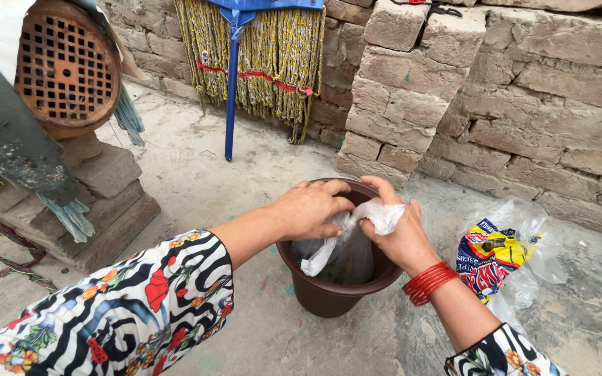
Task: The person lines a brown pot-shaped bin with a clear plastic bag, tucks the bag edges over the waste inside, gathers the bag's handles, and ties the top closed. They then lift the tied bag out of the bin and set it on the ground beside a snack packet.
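- Hands meet over a brown pot (pixel 329 296): round, smooth plastic, tapering toward its base, standing on rough concrete ground (pixel 196 174).
- Left hand (pixel 308 209) is curled, fingertips pinching the top of a clear bag (pixel 343 254) that sits inside the pot.
- Right hand (pixel 398 233) is closed in a fist around the bag's bunched white neck, which pokes out crumpled above the knuckles (thin, crinkly film); red bangles (pixel 428 282) ring that wrist.
- The bag's lower part looks grey and filled, resting within the pot's rim; what is inside it I cannot tell.
- Both sleeves (pixel 134 313) are patterned fabric, black-and-white swirls with red flowers.
- Just right of the pot lies a packet (pixel 489 257) of glossy plastic printed in yellow, blue and red, half wrapped in clear film.
- Behind stands a wall (pixel 524 104) of rough, uneven bricks with crumbling mortar.
- 1 mop (pixel 259 56) leans there, stringy yellow strands and a blue handle.
- At upper left, a rusty round grille (pixel 67 66) with square holes sits above stacked bricks.
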`<state>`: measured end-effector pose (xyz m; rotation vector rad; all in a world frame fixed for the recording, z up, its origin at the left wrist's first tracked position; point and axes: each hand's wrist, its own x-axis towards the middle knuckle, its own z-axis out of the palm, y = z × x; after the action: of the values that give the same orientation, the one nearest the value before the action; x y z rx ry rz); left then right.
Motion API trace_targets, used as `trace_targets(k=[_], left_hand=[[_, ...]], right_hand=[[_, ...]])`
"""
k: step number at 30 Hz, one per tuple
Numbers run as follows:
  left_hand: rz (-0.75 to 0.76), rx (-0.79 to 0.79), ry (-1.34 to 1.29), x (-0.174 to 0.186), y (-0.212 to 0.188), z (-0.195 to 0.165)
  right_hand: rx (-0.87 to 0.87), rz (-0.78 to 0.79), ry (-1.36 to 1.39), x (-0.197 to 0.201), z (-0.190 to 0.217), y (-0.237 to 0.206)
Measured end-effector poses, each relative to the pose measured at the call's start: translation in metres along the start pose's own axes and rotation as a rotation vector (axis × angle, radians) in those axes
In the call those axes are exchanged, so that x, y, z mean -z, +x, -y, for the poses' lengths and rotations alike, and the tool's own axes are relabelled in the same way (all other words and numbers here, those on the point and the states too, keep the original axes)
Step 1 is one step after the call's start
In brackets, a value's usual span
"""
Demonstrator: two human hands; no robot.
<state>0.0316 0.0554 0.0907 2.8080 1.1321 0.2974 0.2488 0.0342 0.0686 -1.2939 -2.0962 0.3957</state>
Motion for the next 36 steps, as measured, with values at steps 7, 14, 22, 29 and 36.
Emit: trace_targets(k=[7, 14, 22, 29, 36], left_hand=[[-0.042, 0.070, 0.165, 0.001, 0.004, -0.005], [-0.084, 0.075, 0.214, -0.001, 0.003, -0.003], [-0.122, 0.093, 0.248, 0.004, 0.005, -0.007], [-0.136, 0.102, 0.265, 0.007, 0.007, -0.009], [-0.159, 0.104, 0.270, 0.012, 0.010, -0.009]], right_hand=[[0.006, -0.058, -0.052, -0.004, -0.004, 0.004], [-0.177, -0.034, -0.179, -0.011, -0.020, 0.003], [-0.104, -0.080, -0.180, -0.021, -0.030, 0.001], [-0.070, -0.086, -0.231, -0.023, -0.030, 0.005], [-0.087, -0.107, -0.210, -0.018, -0.028, 0.010]])
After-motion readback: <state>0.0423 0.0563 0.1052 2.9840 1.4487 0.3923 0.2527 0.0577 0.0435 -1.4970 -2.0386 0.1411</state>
